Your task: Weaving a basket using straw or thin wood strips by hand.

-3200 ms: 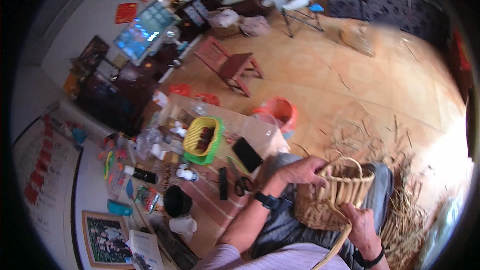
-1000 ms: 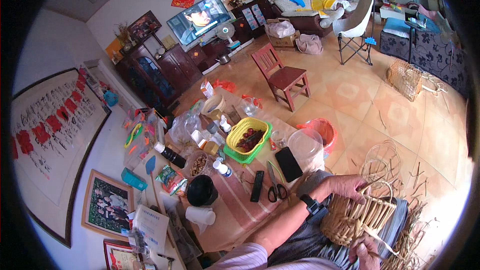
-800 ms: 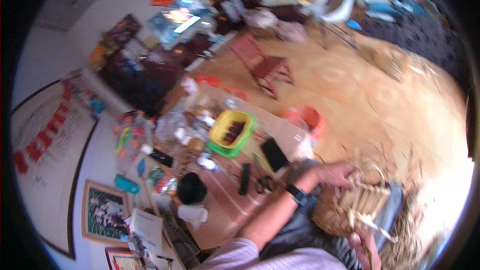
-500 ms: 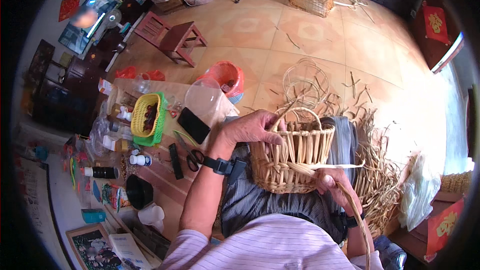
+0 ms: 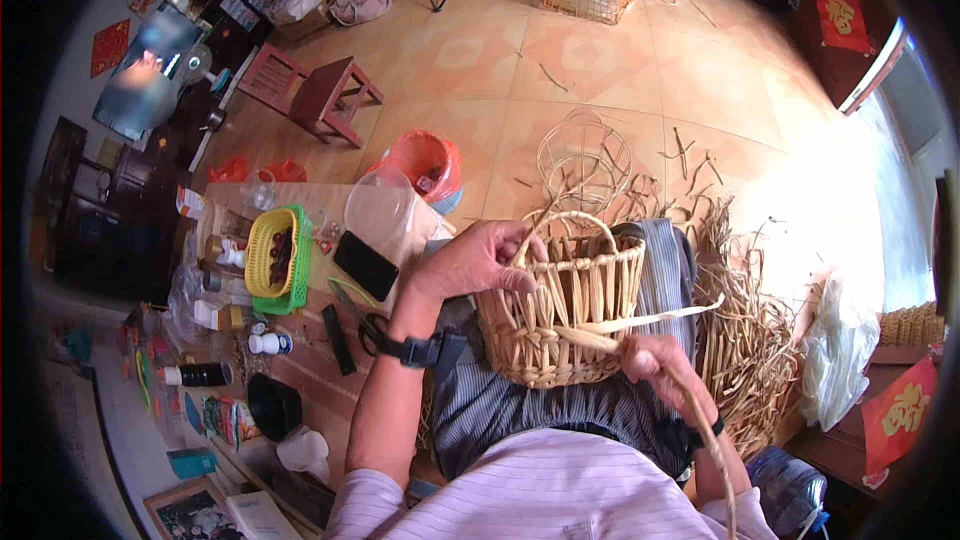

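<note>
A woven straw basket with an upright-staved wall and a hooped handle rests on my lap. My left hand is closed over its left rim, thumb outside and fingers partly hidden by the rim. At the lower right of the basket, my right hand pinches a long twisted straw strand, whose tail hangs down along my forearm. From the wall by that hand, a flat pale strip sticks out to the right.
Loose dry straw lies heaped on the floor to my right. At left, a low table bears a phone, a green-and-yellow basket, a black bowl and scissors. Beyond stand a red-lined bin and a wooden chair.
The whole view has shifted, so the room and basket sit further left. My right hand has drawn slightly away from the basket wall with its strand. The pale strip now points more upward.
</note>
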A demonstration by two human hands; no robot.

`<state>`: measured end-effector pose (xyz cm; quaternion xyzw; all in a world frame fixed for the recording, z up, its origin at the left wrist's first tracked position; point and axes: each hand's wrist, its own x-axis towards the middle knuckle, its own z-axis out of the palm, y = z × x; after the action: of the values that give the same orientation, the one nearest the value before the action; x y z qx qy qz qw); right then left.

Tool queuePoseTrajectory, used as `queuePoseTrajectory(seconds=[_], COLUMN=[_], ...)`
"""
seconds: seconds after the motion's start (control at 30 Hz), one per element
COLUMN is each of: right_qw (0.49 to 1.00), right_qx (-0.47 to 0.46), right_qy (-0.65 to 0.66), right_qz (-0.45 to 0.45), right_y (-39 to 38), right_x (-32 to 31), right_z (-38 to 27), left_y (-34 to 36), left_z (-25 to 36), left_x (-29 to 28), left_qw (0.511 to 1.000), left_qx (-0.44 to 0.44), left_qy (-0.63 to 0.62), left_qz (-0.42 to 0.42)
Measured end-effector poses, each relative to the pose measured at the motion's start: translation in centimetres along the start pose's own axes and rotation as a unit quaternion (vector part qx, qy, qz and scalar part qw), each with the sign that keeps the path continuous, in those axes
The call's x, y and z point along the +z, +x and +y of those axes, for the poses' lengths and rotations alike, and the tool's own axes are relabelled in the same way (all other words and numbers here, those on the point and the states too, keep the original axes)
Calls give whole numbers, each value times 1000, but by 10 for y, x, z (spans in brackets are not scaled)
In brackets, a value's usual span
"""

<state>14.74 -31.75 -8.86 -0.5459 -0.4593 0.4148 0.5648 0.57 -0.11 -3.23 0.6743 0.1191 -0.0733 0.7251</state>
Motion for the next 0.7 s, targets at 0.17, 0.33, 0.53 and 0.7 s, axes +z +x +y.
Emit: queuePoseTrajectory(seconds=[0.17, 0.33, 0.53, 0.7], right_qw=[996, 978, 972, 978], right_qx=[10, -45, -64, -73], right_qy=[-82, -201, -217, -195], right_qz=[-15, -39, -64, -12], right_y=[-16, -11, -11, -9], right_x=[5, 9, 12, 14], right_z=[-3, -3, -18, -12], left_y=[-27, -4, 17, 16], left_z=[29, 31, 13, 18], left_x=[54, 129, 161, 159], left_qw=[873, 756, 743, 755], left_qx=[150, 295, 219, 253], left_qy=[261, 568, 624, 594], left_qz=[385, 136, 103, 116])
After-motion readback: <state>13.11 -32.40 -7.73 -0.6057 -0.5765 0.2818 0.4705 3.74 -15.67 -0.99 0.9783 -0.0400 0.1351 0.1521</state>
